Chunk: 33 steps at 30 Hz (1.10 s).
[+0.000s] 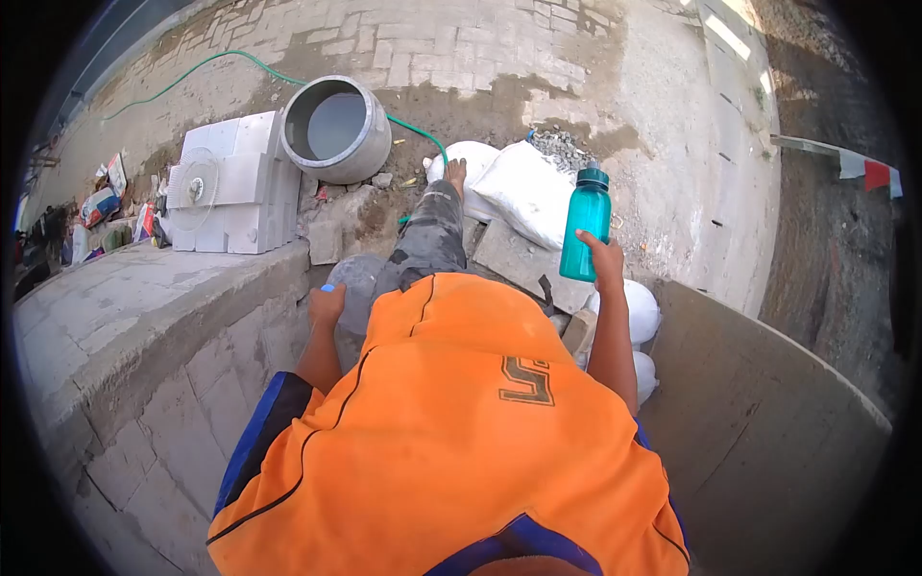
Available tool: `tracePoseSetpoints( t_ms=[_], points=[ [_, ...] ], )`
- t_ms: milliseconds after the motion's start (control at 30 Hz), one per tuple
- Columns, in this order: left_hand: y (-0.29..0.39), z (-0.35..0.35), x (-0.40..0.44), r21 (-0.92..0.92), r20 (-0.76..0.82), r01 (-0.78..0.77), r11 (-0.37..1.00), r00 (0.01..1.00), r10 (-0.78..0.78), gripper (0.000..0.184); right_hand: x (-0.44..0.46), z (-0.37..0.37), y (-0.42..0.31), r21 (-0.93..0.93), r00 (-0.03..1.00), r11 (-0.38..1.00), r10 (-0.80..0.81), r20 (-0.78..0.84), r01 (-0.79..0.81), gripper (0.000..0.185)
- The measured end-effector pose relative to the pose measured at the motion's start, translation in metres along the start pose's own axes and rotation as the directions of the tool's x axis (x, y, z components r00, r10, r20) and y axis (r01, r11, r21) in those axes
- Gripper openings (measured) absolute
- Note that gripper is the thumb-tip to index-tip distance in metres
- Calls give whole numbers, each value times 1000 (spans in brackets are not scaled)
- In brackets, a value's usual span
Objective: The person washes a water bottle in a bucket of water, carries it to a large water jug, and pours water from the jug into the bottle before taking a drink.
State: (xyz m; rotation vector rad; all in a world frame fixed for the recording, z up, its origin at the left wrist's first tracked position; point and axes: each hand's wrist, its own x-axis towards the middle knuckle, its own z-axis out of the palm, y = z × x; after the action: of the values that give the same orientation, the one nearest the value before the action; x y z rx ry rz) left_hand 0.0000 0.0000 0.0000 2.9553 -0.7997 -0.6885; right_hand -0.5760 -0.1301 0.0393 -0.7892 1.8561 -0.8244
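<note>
My right hand [604, 261] is wrapped round the lower part of a translucent teal water bottle [587, 219]. The bottle is held nearly upright, and its dark lid [592, 176] is on. On the other side, my left hand [327, 307] is closed, low beside my leg. A small blue thing [329, 287] shows at the top of that fist; its exact kind is too small to make out. Just beyond this hand is a rounded grey, cloudy-looking object [357, 278], partly hidden by my leg and shirt.
A concrete ring [376, 152] holding water stands ahead, with a green hose [419, 130] running past. White blocks [240, 187] are stacked on the left wall [134, 307]. White sacks [526, 197] lie by my bare foot [455, 176]. A curved grey panel [749, 413] rises at right.
</note>
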Motion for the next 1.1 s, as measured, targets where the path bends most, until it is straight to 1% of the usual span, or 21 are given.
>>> tracePoseSetpoints(
  t_ms=[67, 100, 167, 200, 233, 267, 300, 333, 367, 433, 467, 500, 533, 567, 600, 633, 767, 833, 900, 1000, 1100],
  points=[
    [-5, -9, -29, -12, -24, -7, 1000, 1000, 7, 85, -19, -18, 6, -16, 999, 1000, -9, 36, 9, 74],
    [-17, 35, -114, 172, 267, 92, 981, 954, -136, 82, -42, -105, 7, -370, 965, 893, 258, -48, -258, 74],
    [70, 4, -58, 59, 163, 50, 997, 985, -60, 77, 36, -86, -45, -492, 991, 860, 125, -52, -134, 76],
    [83, -5, -65, 69, 158, 54, 996, 985, -65, 76, 41, -102, -51, -635, 989, 758, 107, -102, -148, 78],
    [122, -33, -44, 44, 90, 34, 998, 995, -38, 74, 67, -96, -67, -722, 990, 681, 34, -137, -123, 80],
    [170, -72, -14, -4, -9, -4, 1000, 1000, 4, 72, 108, -86, -81, -691, 989, 715, -2, -148, -102, 83],
    [176, -80, -19, 3, 1, -5, 1000, 1000, 5, 71, 104, -108, -59, -714, 983, 681, 55, -173, -163, 87],
    [187, -91, -17, 11, 12, -8, 1000, 1000, 8, 70, 94, -123, -58, -687, 970, 685, 143, -198, -241, 83],
    [203, -108, -10, 1, -3, -22, 1000, 1000, 22, 69, 91, -128, -63, -643, 954, 704, 211, -215, -301, 79],
    [236, -145, 6, 7, 49, -50, 999, 998, 50, 67, 95, -132, -68, -543, 909, 729, 328, -257, -417, 74],
    [251, -160, 14, -2, 61, -60, 998, 996, 60, 67, 104, -137, -57, -498, 893, 742, 354, -279, -450, 73],
    [264, -177, 18, 28, 97, -77, 997, 993, 73, 67, 104, -132, -65, -535, 880, 698, 367, -302, -475, 72],
    [279, -189, 18, 41, 122, -87, 995, 989, 82, 66, 124, -149, -39, -498, 893, 741, 377, -248, -451, 71],
    [294, -206, 18, 20, 98, -87, 996, 992, 84, 68, 120, -140, -75, -506, 882, 722, 405, -242, -471, 67],
    [301, -223, 16, 16, 73, -79, 997, 994, 77, 69, 133, -140, -62, -517, 877, 709, 416, -241, -479, 60],
    [308, -241, 16, 1, 53, -67, 998, 996, 66, 70, 126, -126, -87, -452, 878, 753, 425, -221, -479, 55],
    [320, -324, 27, -107, -126, 14, 994, 992, -28, 73, 207, -66, -114, -588, 902, 693, 392, -180, -418, 58],
    [318, -335, 35, -171, -254, 37, 985, 964, -80, 70, 248, -32, -131, -655, 915, 655, 372, -155, -377, 59],
    [322, -329, 40, -257, -339, 48, 965, 931, -136, 68, 297, -5, -147, -714, 928, 615, 349, -133, -334, 60],
    [338, -302, 60, -378, -539, 27, 925, 807, -244, 63, 390, 42, -168, -784, 948, 569, 308, -80, -251, 61],
    [374, -239, 87, -487, -646, -34, 873, 687, -333, 61, 497, 93, -195, -841, 968, 522, 250, -14, -146, 63]
  ],
)
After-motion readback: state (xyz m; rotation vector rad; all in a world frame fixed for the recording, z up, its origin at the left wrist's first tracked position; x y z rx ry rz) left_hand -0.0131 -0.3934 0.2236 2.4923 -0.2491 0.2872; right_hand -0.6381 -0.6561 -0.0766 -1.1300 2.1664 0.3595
